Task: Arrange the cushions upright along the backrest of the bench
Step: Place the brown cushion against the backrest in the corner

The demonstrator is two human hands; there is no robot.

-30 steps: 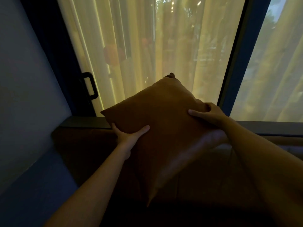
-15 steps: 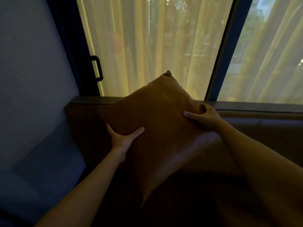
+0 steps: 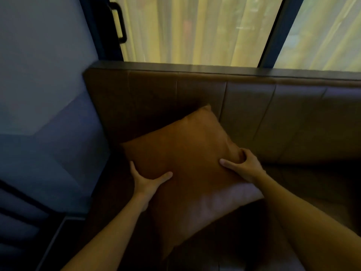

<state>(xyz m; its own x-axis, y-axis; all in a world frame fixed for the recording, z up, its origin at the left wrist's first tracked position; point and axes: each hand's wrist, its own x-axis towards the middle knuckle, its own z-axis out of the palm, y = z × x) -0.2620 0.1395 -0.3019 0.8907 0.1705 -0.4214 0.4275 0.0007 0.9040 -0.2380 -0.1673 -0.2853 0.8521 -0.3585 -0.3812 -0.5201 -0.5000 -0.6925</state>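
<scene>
A brown leather cushion (image 3: 187, 153) is held tilted, one corner up, in front of the padded brown backrest (image 3: 254, 106) near the bench's left corner. My left hand (image 3: 146, 181) grips its lower left edge, thumb on the front face. My right hand (image 3: 244, 168) pinches its right corner. The cushion's lower corner points down toward the dark seat (image 3: 312, 188). Whether it touches the seat or backrest I cannot tell.
A grey-blue wall (image 3: 45, 75) closes off the left end of the bench. Above the backrest runs a dark ledge (image 3: 195, 68) under a window with pale curtains (image 3: 195, 26) and a black handle (image 3: 119, 20). The seat extends to the right.
The cushion has come down from in front of the window to the level of the backrest, still in both hands. The view has tipped downward.
</scene>
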